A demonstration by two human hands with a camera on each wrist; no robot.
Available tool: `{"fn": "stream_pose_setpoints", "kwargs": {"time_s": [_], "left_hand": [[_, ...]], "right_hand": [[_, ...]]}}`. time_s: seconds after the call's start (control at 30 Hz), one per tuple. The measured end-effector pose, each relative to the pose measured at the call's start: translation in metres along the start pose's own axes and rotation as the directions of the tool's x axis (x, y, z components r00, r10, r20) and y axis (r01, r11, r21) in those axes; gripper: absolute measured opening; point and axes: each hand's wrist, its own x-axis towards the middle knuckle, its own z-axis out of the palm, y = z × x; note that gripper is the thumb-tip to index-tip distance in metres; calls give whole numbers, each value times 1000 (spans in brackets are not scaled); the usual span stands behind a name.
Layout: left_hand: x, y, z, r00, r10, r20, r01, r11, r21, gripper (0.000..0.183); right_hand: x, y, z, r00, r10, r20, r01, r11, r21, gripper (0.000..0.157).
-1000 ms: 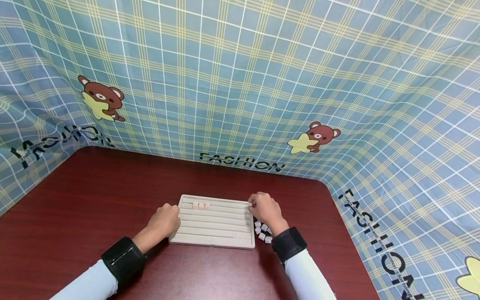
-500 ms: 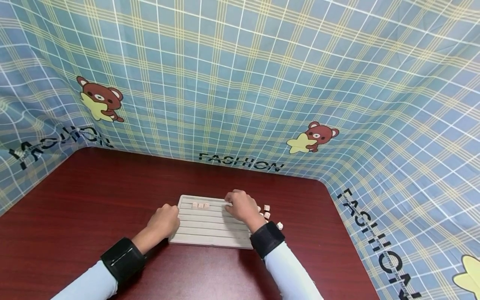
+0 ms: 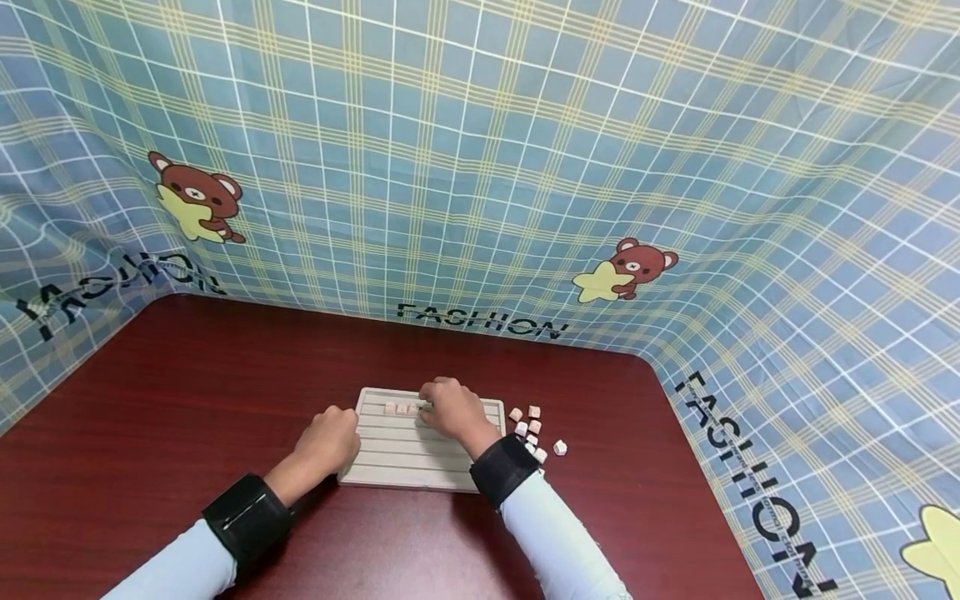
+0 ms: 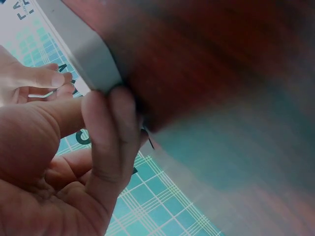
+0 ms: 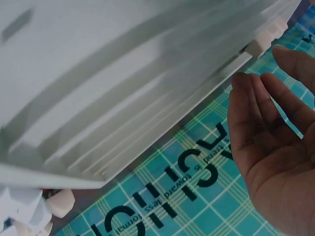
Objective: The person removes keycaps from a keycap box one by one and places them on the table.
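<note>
A pale rectangular tray point(image 3: 420, 454) with raised parallel ridges lies on the table. My left hand point(image 3: 333, 442) holds its left edge; in the left wrist view, the fingers point(image 4: 103, 137) bend against the rim near a corner. Small pinkish-white keycaps point(image 3: 401, 409) stand in a row along the far ridge, toward the left. My right hand point(image 3: 453, 410) is over the far part of the tray, fingertips right at the row's right end. In the right wrist view, thumb and fingers point(image 5: 241, 108) stand apart, with nothing visible between them, beside the keycaps point(image 5: 266, 39).
Several loose keycaps point(image 3: 534, 427) lie scattered on the table just right of the tray, with one point(image 3: 560, 447) farther right. The dark red table point(image 3: 247, 367) is bordered at the back and sides by a plaid cloth point(image 3: 450, 208) with bear prints.
My right hand has moved left from the tray's right edge to the keycap row, uncovering the loose keycaps. The left hand has stayed at the tray's left edge.
</note>
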Motion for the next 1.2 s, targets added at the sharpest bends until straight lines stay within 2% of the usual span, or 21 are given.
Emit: {"fn": "stream_pose_setpoints", "kwargs": {"time_s": [0.3, 0.6, 1.2], "left_hand": [[1, -1, 1, 1000, 3, -8, -3, 1000, 3, 12], [3, -3, 2, 1000, -2, -9, 2, 1000, 9, 11], [2, -3, 1, 1000, -7, -10, 7, 1000, 5, 10]], "right_hand": [[7, -7, 9, 1000, 3, 11, -3, 999, -33, 22], [10, -9, 12, 1000, 15, 25, -14, 999, -48, 11], [8, -10, 10, 1000, 20, 23, -19, 999, -33, 11]]}}
